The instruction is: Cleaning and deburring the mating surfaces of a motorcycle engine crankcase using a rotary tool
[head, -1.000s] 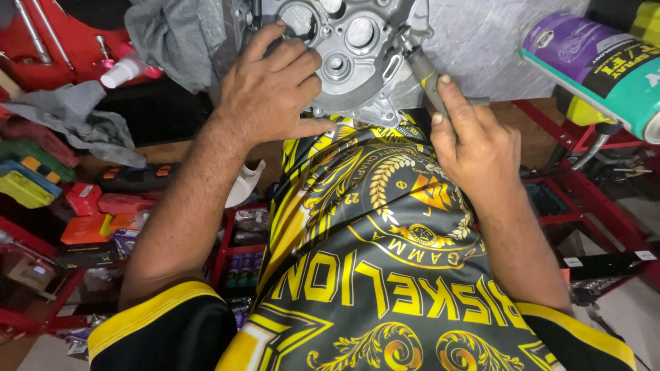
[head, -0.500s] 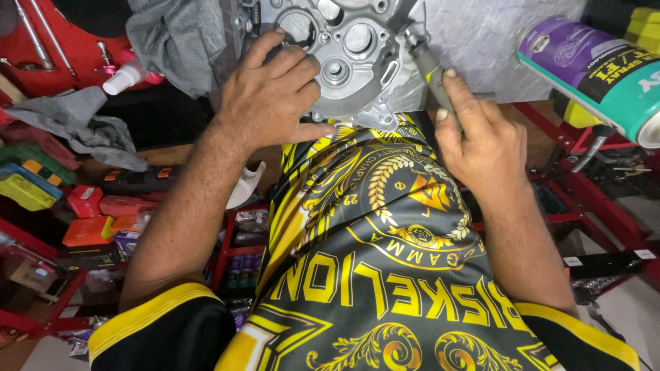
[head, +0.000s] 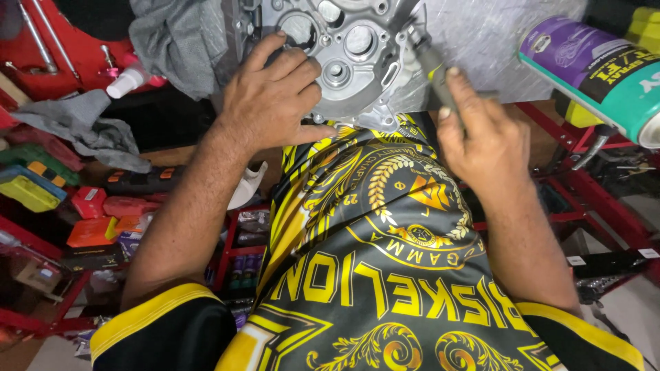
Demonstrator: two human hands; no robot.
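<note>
Both hands on the casing, tool at its edge.

Nearest, the black-and-yellow shirt [head: 385, 275] fills the lower view. Above it, the left hand [head: 271, 103] lies spread on the grey metal casing [head: 344, 51], fingers apart, palm pressing on its face. The right hand [head: 481, 137] is clamped round a slim tool [head: 433, 65], whose tip meets the casing's upper right edge. The casing sits against the shirt's top. A grey rag [head: 175, 41] hangs just left of it; a purple-and-teal spray can [head: 591, 69] lies far right; red shelves [head: 41, 206] with small tools stand to the left.
</note>
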